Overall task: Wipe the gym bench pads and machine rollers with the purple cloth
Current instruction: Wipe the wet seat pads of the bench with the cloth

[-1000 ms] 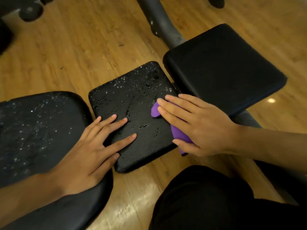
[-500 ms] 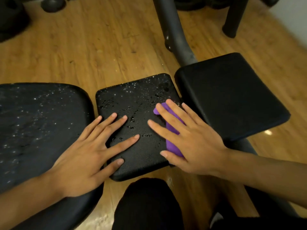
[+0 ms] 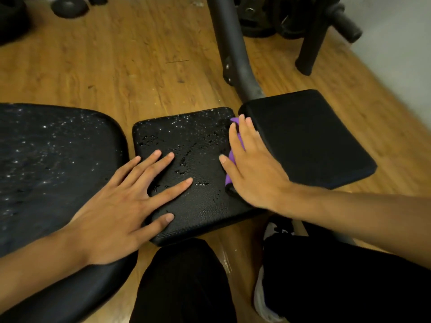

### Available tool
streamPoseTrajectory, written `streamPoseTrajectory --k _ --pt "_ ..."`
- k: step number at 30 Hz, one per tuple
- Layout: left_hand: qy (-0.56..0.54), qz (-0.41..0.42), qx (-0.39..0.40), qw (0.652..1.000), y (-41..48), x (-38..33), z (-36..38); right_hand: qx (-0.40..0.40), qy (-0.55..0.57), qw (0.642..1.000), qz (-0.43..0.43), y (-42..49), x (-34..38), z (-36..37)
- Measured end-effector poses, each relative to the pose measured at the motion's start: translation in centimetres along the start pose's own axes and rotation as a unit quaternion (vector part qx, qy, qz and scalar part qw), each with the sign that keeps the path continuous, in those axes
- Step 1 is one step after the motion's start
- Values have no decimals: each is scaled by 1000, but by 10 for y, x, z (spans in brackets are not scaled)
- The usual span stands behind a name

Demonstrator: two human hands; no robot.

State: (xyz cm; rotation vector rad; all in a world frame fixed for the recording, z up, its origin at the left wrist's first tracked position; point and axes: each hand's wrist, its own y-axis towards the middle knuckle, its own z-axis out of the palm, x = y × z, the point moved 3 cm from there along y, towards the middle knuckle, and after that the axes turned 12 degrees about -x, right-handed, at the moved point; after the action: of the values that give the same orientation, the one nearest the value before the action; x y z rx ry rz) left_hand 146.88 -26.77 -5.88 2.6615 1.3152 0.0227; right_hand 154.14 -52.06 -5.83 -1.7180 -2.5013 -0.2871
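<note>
Right hand (image 3: 254, 176) slid one purple cloth (image 3: 232, 157) rightward; three pads (image 3: 186, 136).

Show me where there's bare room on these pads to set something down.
The right pad looks dry and bare beyond the right hand. The left pad is free but wet, left of the left hand. The middle pad is crowded: both hands and the purple cloth.

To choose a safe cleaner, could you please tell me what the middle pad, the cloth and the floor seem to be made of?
The middle pad: probably vinyl or faux leather, black, pebbled grain; droplets bead on it. The cloth: soft purple fabric, perhaps microfibre; it bunches in folds. The floor: wood or wood-look laminate, semi-gloss; plank grain and soft reflections.
</note>
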Motion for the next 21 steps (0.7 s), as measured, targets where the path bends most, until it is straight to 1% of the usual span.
streamPoseTrajectory --k 4,7,9,11,13,15,17,19,21 --pt "-11 -23 -4 1000 -4 1 4 -17 6 1000 2 55 -4 13" --pt "4 -44 3 999 -3 6 5 -31 1 999 9 73 -3 19" --pt "12 -51 16 998 -6 5 7 -24 23 999 29 56 2 19" --pt "17 -65 21 998 -7 3 6 -17 33 998 43 17 6 13" --pt "13 -69 26 997 -5 2 3 -14 17 997 67 -27 12 6" --pt "12 -58 32 998 -3 0 2 1 -13 997 81 -46 15 4" --pt "10 -52 28 998 -4 -3 0 -3 -30 997 77 -25 11 4" --pt "12 -43 14 999 -1 0 -1 -28 -14 998 63 24 6 6" --pt "12 -44 8 999 3 4 -1 -33 4 997 64 74 -1 10"
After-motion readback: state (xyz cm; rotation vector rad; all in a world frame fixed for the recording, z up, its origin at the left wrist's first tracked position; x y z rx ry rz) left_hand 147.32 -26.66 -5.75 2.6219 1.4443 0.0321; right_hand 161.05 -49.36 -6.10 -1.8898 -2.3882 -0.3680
